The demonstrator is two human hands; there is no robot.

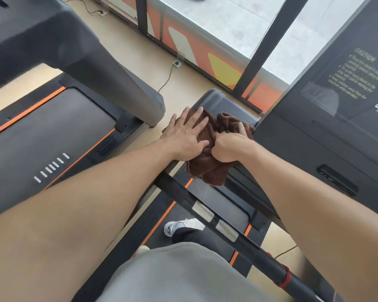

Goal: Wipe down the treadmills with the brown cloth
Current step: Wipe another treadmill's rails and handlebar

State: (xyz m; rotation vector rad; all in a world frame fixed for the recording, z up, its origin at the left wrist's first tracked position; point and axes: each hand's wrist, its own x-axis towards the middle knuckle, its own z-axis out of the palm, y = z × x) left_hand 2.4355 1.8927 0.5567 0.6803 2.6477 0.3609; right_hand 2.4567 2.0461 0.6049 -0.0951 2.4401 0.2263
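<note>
Brown cloth [207, 149] sits bunched on the handrail [205, 211] of the near treadmill [216, 192], part draped over the rail's edge. Left hand [183, 136] lies flat on it, fingers spread and straight, pressing. Right hand [229, 147] has fingers curled, gripping a fold (one finger sticking out on top). Risk: the bunched wad wipes unevenly, or the hanging part slides off toward the belt. Console [340, 101] stands just beyond; second treadmill [52, 131] further left.

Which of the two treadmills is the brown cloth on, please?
The right treadmill, the one the person stands on; the brown cloth lies bunched on it. The left treadmill has none.
</note>
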